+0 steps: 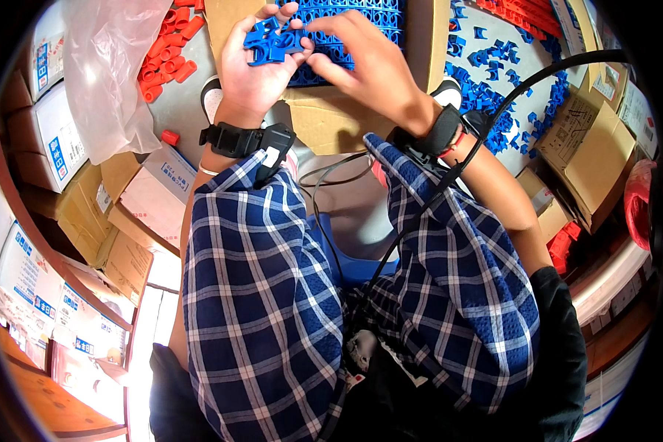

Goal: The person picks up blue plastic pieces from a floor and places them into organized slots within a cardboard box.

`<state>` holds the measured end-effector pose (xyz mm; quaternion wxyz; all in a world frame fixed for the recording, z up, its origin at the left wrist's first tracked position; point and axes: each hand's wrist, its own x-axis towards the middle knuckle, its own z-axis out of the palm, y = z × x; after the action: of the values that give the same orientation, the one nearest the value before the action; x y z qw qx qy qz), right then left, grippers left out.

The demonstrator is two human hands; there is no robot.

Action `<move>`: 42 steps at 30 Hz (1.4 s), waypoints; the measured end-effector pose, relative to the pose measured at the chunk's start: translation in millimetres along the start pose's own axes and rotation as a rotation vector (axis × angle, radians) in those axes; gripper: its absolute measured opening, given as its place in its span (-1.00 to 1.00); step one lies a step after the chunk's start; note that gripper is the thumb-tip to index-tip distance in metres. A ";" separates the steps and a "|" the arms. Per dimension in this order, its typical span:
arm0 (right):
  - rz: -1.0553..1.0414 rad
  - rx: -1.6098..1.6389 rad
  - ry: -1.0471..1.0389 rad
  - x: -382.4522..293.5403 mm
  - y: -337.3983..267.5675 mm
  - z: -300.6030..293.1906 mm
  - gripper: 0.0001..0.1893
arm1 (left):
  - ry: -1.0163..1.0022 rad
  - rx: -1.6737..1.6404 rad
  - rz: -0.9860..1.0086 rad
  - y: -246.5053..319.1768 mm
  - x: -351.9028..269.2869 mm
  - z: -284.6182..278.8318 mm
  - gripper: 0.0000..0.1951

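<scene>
Several blue plastic pipe clips (273, 45) lie in the upturned palm of my left hand (257, 77), whose fingers curl around them. My right hand (364, 63) is beside it, thumb and forefinger apart and close to the left fingertips. I see nothing held in the right hand. Below and beyond both hands stands an open cardboard box (331, 119) with rows of the same kind of blue clips (359, 22) packed inside. Loose blue clips (489, 105) are heaped on the grey floor to the right.
Red plastic pipe fittings (171, 61) lie at the left, by a translucent plastic bag (108, 72). Cartons (157, 185) flank my left side, and an open carton (591, 154) sits at the right. A black cable (508, 105) crosses over my right forearm.
</scene>
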<state>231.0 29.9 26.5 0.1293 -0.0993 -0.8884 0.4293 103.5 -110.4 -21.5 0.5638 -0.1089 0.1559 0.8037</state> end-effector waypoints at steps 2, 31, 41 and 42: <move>-0.082 -0.002 0.097 5.7 -12.2 5.9 -0.66 | -0.040 0.034 -0.031 3.5 -0.2 -4.7 -0.67; 0.446 0.074 0.011 -22.8 32.3 -38.8 -0.79 | 0.147 -0.248 -0.134 -11.0 -3.9 7.1 -0.75; 0.347 -0.128 -0.402 -41.8 50.8 -26.9 -0.70 | 0.137 -0.210 -0.111 -12.9 -1.5 5.9 -0.75; 0.281 -0.126 -0.398 -42.1 53.6 -23.1 -0.74 | 0.137 -0.209 -0.113 -13.2 -1.6 5.9 -0.75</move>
<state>281.6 67.7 -8.0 -0.1158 -0.1431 -0.8988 0.3977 116.4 -105.4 -17.2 0.5817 -0.2306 0.1030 0.7732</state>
